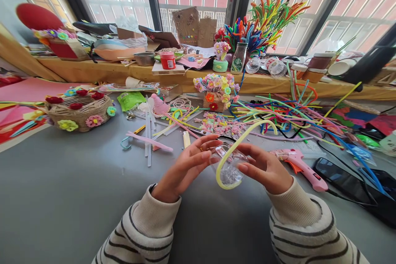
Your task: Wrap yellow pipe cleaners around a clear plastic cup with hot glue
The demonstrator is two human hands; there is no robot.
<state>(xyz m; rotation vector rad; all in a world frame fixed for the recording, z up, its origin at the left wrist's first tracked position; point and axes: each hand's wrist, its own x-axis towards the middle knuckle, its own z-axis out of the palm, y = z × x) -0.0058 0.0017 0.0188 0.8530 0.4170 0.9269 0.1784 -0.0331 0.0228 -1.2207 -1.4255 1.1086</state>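
Between my two hands is a clear plastic cup [232, 168], tilted above the grey tabletop. My left hand [187, 167] holds its left side, fingers curved along the wall. My right hand [268, 170] grips the opposite side, thumb in front and fingers behind. A pale yellow pipe cleaner [240, 140] curves round the cup's near end, and its long free end arches up and to the right. Whether the pipe cleaner is fixed to the cup I cannot tell. Just right of my right hand lies a pink glue gun [297, 164].
Clear glue sticks [149, 138] lie left of my hands. A twine basket with flowers [83, 111] stands further left. Behind are a small flower basket [215, 93] and a heap of pipe cleaners [272, 111]. A dark phone [335, 175] and cables lie at the right.
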